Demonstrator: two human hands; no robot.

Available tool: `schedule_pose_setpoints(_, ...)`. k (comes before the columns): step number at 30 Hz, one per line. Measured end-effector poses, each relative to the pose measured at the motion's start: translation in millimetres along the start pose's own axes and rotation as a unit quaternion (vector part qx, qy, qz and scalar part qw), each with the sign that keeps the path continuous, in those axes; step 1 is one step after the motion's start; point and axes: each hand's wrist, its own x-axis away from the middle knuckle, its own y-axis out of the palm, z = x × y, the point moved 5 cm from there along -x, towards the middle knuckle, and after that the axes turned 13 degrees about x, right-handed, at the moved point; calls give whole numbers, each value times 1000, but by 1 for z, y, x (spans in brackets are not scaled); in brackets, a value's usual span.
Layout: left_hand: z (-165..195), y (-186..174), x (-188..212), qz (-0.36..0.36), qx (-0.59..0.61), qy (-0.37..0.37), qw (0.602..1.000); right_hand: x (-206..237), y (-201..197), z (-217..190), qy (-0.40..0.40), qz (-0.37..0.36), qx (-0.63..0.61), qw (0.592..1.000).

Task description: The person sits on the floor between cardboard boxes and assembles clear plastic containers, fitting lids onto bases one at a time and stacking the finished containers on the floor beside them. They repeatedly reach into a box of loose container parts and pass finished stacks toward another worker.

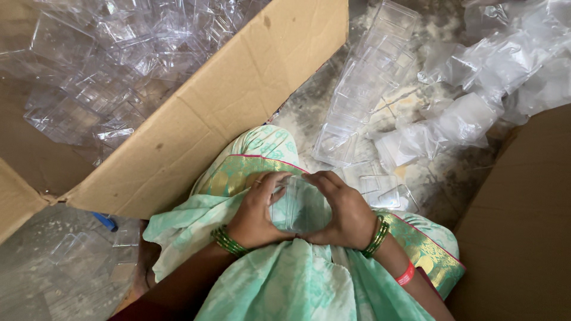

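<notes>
Sitting on the floor (pixel 440 178), legs draped in pale green cloth (pixel 285 279) with a gold border. Holding a clear plastic box (pixel 299 207) over the lap, between both hands. Left hand (pixel 260 209) curling around the box's left side, fingers bent over its top edge, a ring showing on one finger and green bangles (pixel 228 241) circling the wrist. Right hand (pixel 344 209) closing on the box's right side, fingers arched over the top, thumb pressing low toward the other thumb — both hands gripping the same box, nearly touching beneath it. Green bangles and a red band (pixel 406 274) sitting on the right wrist and forearm.

Lying just beyond the right hand, on the floor — a few flat clear plastic pieces (pixel 380 189). Stretching away from them toward the top of the view, a long nested stack of clear trays (pixel 366 83). Spreading to the right of the stack, crumpled clear plastic bags (pixel 493 77). Standing to the left, a large cardboard carton (pixel 220 119) with its flap open, holding a heap of clear plastic boxes (pixel 101 77). Showing at the right edge, another cardboard flap (pixel 523 226). Peeking out under the carton at lower left, a small blue object (pixel 106 222), too hidden to identify.
</notes>
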Motion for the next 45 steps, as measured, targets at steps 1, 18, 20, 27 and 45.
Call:
schedule_pose_setpoints(1, -1, 0, 0, -1, -10, -6, 1000, 0, 1, 0, 0, 1, 0, 1000)
schedule_pose_setpoints(18, -12, -8, -7, -115, 50, 8, 992, -3, 17, 13, -62, 47, -79, 994)
schedule_pose_setpoints(20, -19, -6, -14, -120, 278, -69, 951, -5, 21, 13, -54, 44, -105, 992)
schedule_pose_setpoints(27, -23, -1, -32, 117, 231, -91, 962, -3, 21, 9, -85, 132, -70, 985)
schedule_pose_setpoints(45, 63, 9, -35, -5, 188, 42, 981, 18, 15, 49, 86, 103, -485, 864)
